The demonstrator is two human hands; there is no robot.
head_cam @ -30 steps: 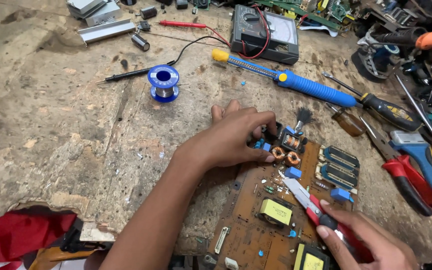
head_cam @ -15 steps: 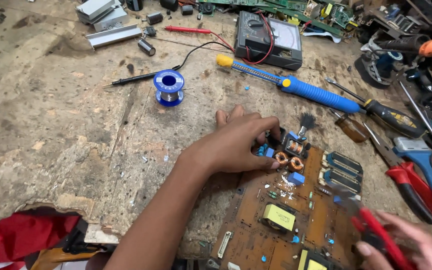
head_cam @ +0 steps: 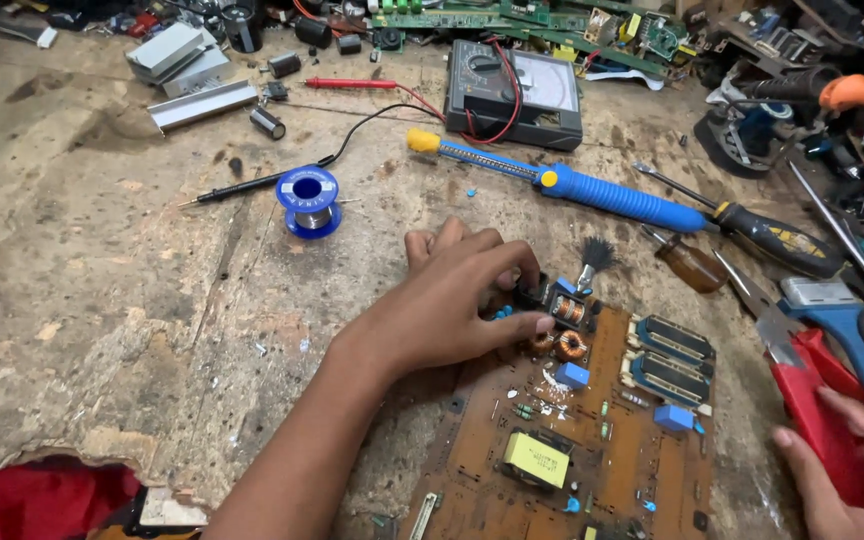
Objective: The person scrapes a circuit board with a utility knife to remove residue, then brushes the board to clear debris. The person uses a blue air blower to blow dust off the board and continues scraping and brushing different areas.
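Right hand (head_cam: pixel 857 465) now lower-right, fingers seemingly around red pliers (head_cam: pixel 817 415); left fingers (head_cam: pixel 512 265) pinching one circuit board (head_cam: pixel 572 440).

Pale meter dial (head_cam: pixel 546 92) at top

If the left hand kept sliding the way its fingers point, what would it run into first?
Probably the small brush just past the left hand, whose fingers point up-right over the circuit board corner. Beyond that lies the blue desoldering pump; depth is unclear.

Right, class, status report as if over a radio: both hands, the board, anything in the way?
Left hand gripping a component at the brown circuit board's top edge. Right hand on red-handled pliers, off the board. Small brush lies just beyond the fingers.
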